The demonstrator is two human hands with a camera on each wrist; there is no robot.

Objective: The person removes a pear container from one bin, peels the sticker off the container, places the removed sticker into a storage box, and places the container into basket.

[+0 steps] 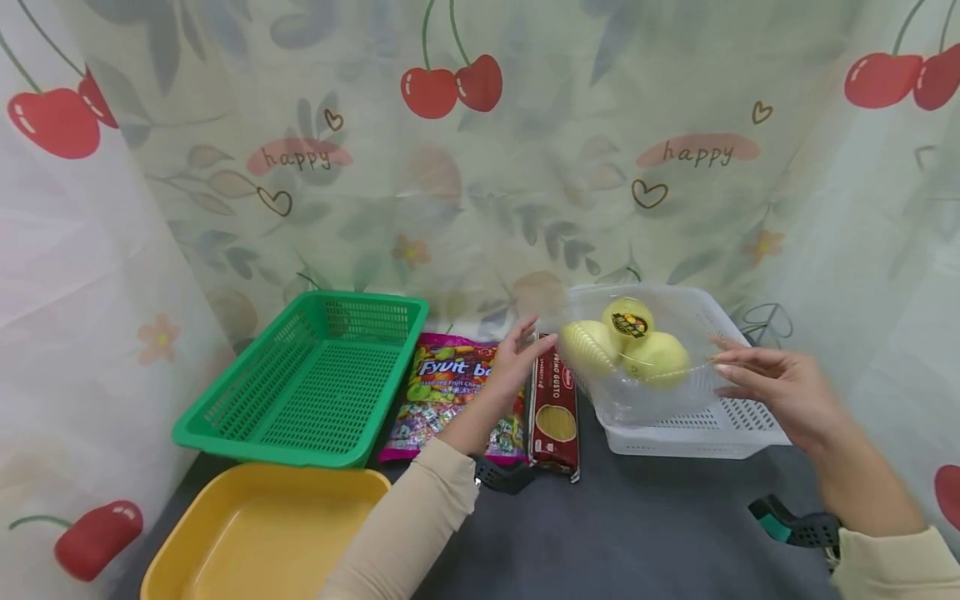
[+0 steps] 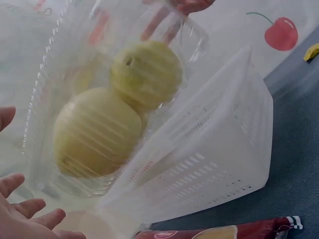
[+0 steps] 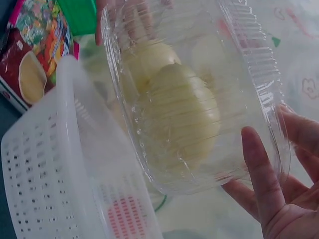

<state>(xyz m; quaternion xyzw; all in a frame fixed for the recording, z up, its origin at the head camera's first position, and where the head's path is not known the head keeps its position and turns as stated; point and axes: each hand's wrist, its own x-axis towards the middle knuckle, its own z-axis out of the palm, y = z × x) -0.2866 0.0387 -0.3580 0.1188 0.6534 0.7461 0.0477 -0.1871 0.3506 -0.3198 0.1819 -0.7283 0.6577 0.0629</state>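
Observation:
A clear plastic clamshell box (image 1: 637, 408) with pale yellow, round fruits (image 1: 657, 360) inside is held tilted above the white perforated basket (image 1: 678, 443). A dark label (image 1: 628, 324) shows on it in the head view. My right hand (image 1: 787, 390) grips its right edge; the right wrist view has the thumb (image 3: 260, 162) across the clear wall and other fingers behind the rim. At the box's left end is my left hand (image 1: 513, 360), its fingers spread. Those fingertips (image 2: 52, 218) lie close beside the box wall in the left wrist view.
Left of the white basket lie a red Primo Gusto packet (image 1: 553, 417) and a colourful Fyvit candy bag (image 1: 442, 392). Farther left stands a green basket (image 1: 322, 454), with a yellow tub (image 1: 277, 533) in front. A cherry-print curtain (image 1: 487, 200) hangs behind the dark table (image 1: 570, 533).

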